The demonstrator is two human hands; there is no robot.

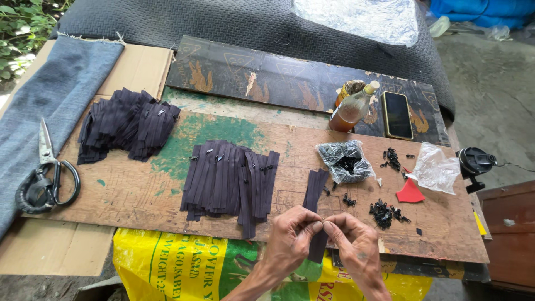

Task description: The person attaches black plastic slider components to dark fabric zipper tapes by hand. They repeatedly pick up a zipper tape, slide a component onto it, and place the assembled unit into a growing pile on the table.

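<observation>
Makeshift outdoor workshop: plywood board [139,189], zipper stacks [228,178], scissors [44,173].

Dark purple zipper strips [231,178] — perhaps black — on a green-stained brown board [139,192], above a yellow sack [184,265].

On the far left I see big scissors [44,178] lying on a strip of blue denim [53,106], with flat cardboard [136,69] under it. At the back of the wooden board [139,189] a bottle of amber liquid [352,108] leans beside a dark phone [397,115]. To the right lies a red scrap [410,192], touching a crumpled clear bag [436,167]. A yellow sack [184,267] hangs under the board's front edge.
</observation>
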